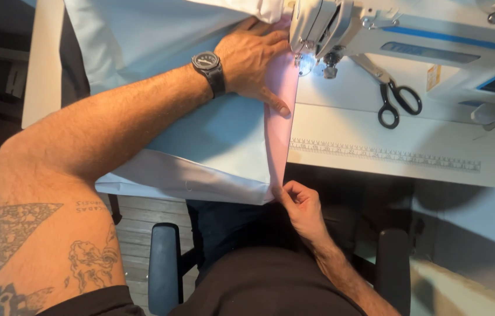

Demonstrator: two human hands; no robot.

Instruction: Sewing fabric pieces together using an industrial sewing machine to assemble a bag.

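A pale blue fabric (142, 47) with a pink strip (279, 129) along its right edge lies on the white sewing table (411, 146). My left hand (256, 61), with a black wristwatch, presses flat on the fabric just left of the sewing machine's (411, 29) needle area (307, 61). Its thumb rests on the pink strip. My right hand (300, 205) pinches the near end of the pink strip at the table's front edge, holding it taut toward me.
Black-handled scissors (396, 99) lie on the machine bed to the right of the needle. A ruler strip (385, 155) runs along the table front. Black chair armrests (162, 266) flank my lap below the table.
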